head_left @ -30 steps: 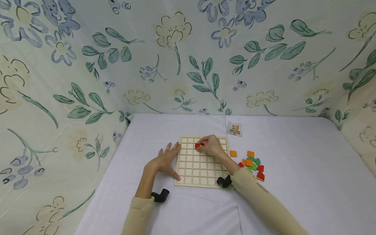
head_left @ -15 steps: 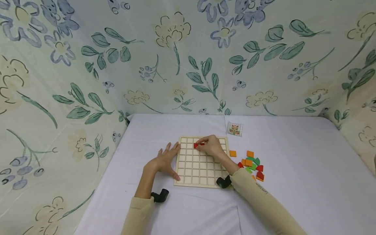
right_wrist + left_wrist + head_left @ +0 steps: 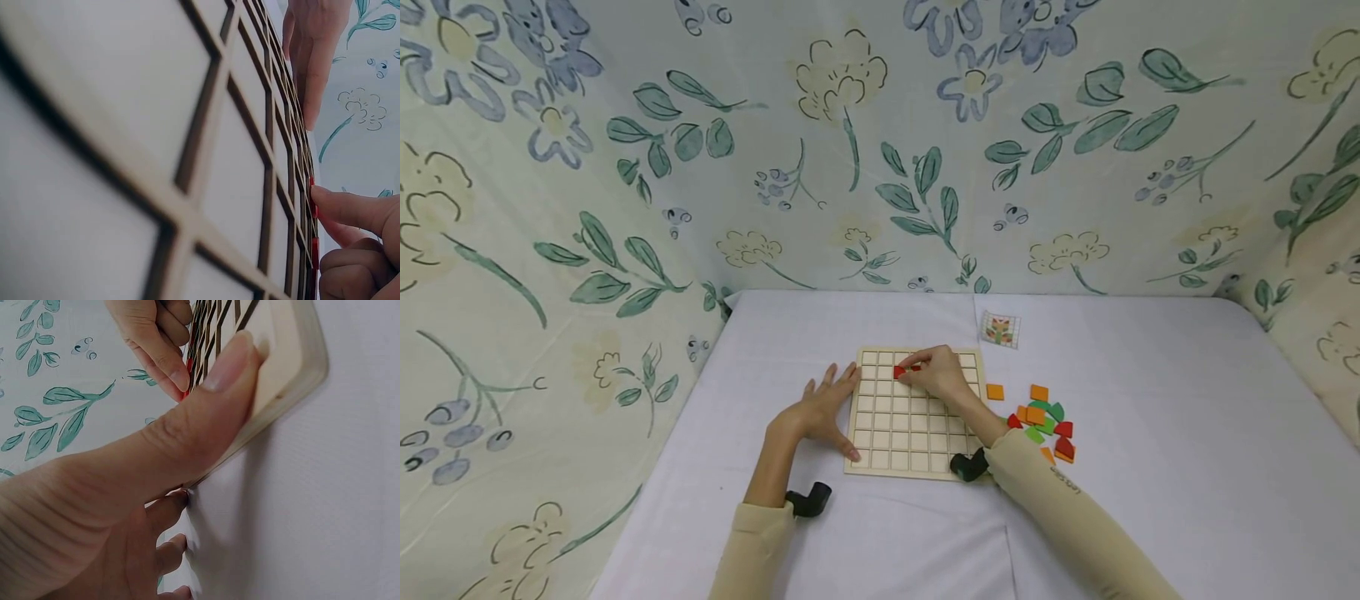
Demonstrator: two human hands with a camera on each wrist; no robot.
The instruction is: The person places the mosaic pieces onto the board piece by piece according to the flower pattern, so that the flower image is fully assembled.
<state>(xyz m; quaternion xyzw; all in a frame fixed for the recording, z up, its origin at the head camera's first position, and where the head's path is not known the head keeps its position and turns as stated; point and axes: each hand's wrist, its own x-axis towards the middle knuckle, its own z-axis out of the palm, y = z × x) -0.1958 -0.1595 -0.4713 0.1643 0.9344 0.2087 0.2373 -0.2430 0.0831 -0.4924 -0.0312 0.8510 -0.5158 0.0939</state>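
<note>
A square wooden grid board lies on the white cloth. My left hand is spread along its left side; in the left wrist view the thumb presses on the board's corner, with the other fingers beside the edge. Over the upper part of the grid, my right hand pinches a small red tile between thumb and fingertips, down at a cell. A second red tile sits in the grid close by, partly under that hand in the head view. The pinched tile's shape is mostly covered by the fingers.
Right of the board lies a loose pile of orange, green and red tiles. One orange tile is apart from it, near the board's edge. A small patterned picture card lies beyond the upper right corner. A floral cloth hangs behind.
The pinched red tile has shifted very slightly left at the grid, the right hand with it. The left hand and the board look unmoved.
</note>
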